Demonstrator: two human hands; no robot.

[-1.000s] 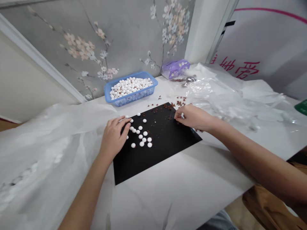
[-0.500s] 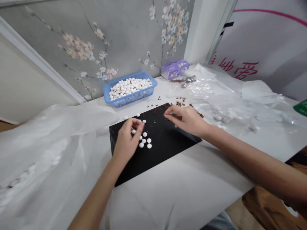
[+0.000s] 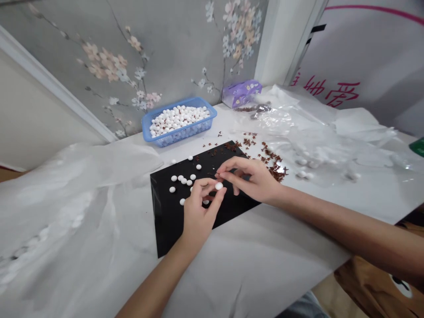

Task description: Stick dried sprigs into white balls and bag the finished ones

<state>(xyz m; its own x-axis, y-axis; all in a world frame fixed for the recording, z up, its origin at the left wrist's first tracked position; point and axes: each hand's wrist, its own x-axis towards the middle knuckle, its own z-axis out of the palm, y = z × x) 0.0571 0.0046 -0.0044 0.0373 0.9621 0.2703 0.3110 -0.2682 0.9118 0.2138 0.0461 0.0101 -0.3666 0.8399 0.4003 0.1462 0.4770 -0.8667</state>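
Between the thumb and fingers of my left hand (image 3: 202, 207) is a white ball (image 3: 219, 186), held above the black mat (image 3: 172, 225). My right hand (image 3: 247, 176) is close beside it, thumb and forefinger pinched on a small reddish-brown piece (image 3: 217, 175), barely visible at the fingertips. Several loose white balls (image 3: 184, 181) lie on the mat to the left, some partly hidden by my left hand. Small reddish-brown star-shaped pieces (image 3: 273, 163) are heaped past my right hand and scattered along the mat's far edge.
A blue plastic basket (image 3: 179, 134) full of white balls, with brown bits among them, stands by the wall. Behind on the right are a purple packet (image 3: 241, 93) and clear plastic bags (image 3: 318, 137). White plastic sheeting (image 3: 82, 212) spreads over the left of the table.
My left hand has moved right, from the loose balls to beside my right hand, and now holds up a white ball. My right hand has come slightly left and nearer.
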